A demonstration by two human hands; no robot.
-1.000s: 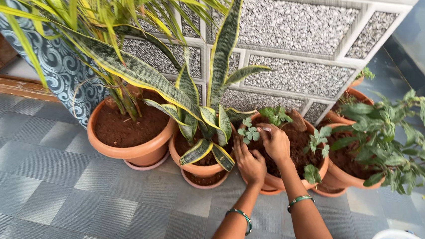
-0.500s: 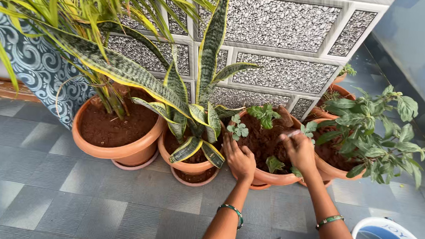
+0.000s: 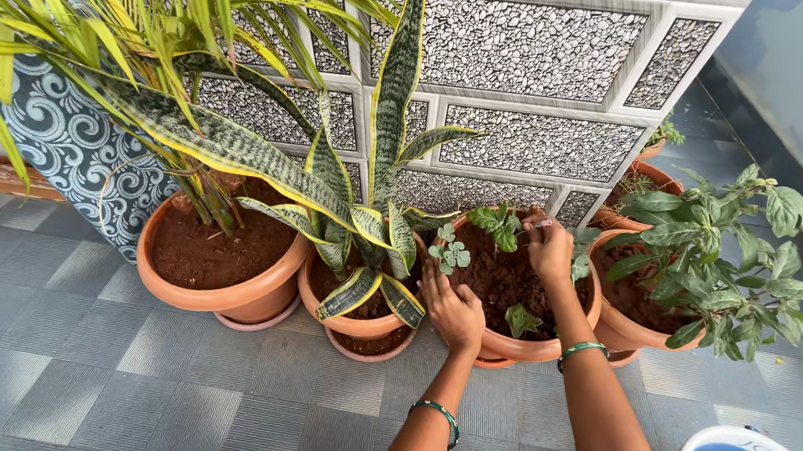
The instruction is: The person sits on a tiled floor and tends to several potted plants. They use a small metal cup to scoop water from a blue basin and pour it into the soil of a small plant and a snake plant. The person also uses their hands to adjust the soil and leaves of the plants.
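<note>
Head view: a round terracotta pot (image 3: 530, 346) of dark, crumbly soil and small green seedlings (image 3: 449, 252) is seen centre-right, between a snake plant (image 3: 377, 196) and a leafy shrub (image 3: 720, 257). Its near rim is gripped by the left hand (image 3: 454, 311); the right hand (image 3: 549, 248) is closed, pinching something pale at the far rim.
</note>
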